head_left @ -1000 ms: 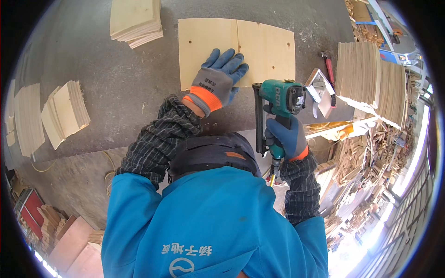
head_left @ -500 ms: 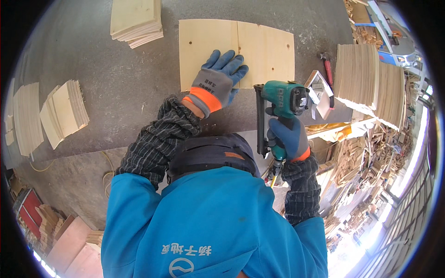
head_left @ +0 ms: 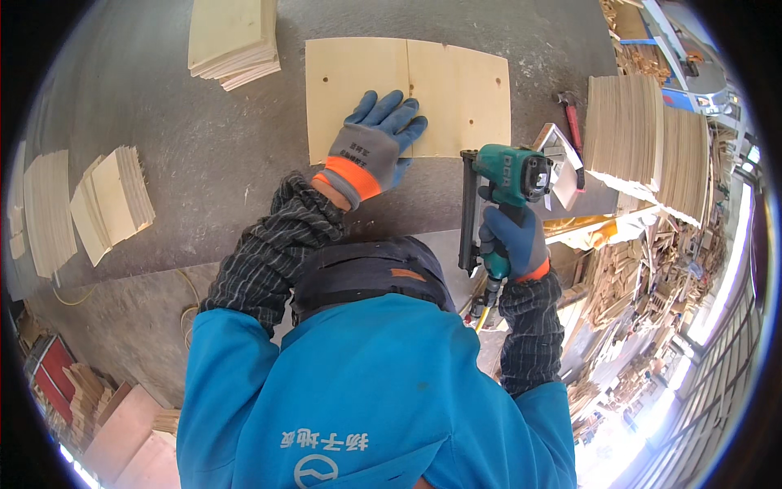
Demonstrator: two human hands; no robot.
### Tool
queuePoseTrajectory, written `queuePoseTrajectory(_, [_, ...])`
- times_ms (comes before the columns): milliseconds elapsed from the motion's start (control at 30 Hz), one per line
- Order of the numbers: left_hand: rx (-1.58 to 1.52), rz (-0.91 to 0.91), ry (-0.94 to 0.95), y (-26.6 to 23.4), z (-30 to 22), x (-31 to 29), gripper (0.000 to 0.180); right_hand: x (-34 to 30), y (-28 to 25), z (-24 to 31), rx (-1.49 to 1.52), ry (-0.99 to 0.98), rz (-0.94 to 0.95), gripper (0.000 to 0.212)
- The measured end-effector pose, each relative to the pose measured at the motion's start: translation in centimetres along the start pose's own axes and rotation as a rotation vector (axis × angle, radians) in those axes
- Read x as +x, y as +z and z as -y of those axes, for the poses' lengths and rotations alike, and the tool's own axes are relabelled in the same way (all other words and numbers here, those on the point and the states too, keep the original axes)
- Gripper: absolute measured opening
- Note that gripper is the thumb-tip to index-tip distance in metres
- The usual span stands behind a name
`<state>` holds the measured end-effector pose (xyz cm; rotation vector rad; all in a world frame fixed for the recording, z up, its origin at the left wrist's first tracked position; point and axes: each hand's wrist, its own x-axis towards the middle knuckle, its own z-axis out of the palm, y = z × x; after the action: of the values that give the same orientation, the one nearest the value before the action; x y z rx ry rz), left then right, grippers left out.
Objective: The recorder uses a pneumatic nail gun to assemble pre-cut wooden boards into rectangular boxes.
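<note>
Two thin pale wood boards lie edge to edge on the grey table: a left board (head_left: 350, 65) and a right board (head_left: 460, 98), with a narrow seam between them. My left hand (head_left: 375, 143), in a grey and blue glove with an orange cuff, rests with fingers stretched across the left board and its near edge, the fingertips at the seam. My right hand (head_left: 515, 238), gloved alike, is wrapped round the handle of a teal and black nail gun (head_left: 501, 175). The gun stands just off the right board's near right corner, with a yellow air hose (head_left: 482, 316) below it.
A red-handled hammer (head_left: 572, 126) and an open box (head_left: 562, 167) lie right of the boards, beside tall stacks of thin wood (head_left: 623, 130). Another board stack (head_left: 232, 37) sits at the far left. More stacks (head_left: 114, 200) stand near the table's left end.
The boards and my left hand have shifted slightly left in view. My right hand has moved the nail gun a little to the right, away from the boards' near edge.
</note>
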<state>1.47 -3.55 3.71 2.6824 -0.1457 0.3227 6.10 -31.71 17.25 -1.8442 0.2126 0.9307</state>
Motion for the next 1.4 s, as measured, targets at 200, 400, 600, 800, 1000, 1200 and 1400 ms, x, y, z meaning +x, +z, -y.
queuePoseTrajectory(200, [0.011,0.012,-0.008,0.0,0.0,0.0,0.074,0.0,-0.2,-0.3,0.016,-0.013,0.034,0.047])
queuePoseTrajectory(400, [0.008,0.009,-0.005,0.0,0.0,0.0,0.073,-0.7,0.0,0.9,-0.009,0.021,0.013,0.049])
queuePoseTrajectory(600, [0.008,0.015,0.003,-0.2,-0.1,0.0,0.073,-0.7,-1.4,0.7,-0.019,0.007,-0.037,0.047])
queuePoseTrajectory(800, [0.005,0.010,0.002,0.0,0.0,0.0,0.074,-0.1,-2.4,0.1,0.038,-0.002,-0.051,0.043])
queuePoseTrajectory(1000, [0.007,0.000,0.004,0.0,0.0,0.1,0.074,0.3,-2.8,-0.3,0.057,-0.007,-0.038,0.043])
queuePoseTrajectory(1200, [0.008,0.001,-0.002,0.1,0.1,0.1,0.074,0.0,-2.7,0.1,0.040,0.018,-0.052,0.041])
queuePoseTrajectory(1400, [0.003,-0.004,0.003,0.1,0.1,0.1,0.074,0.3,-3.4,-0.5,0.023,0.007,-0.058,0.040])
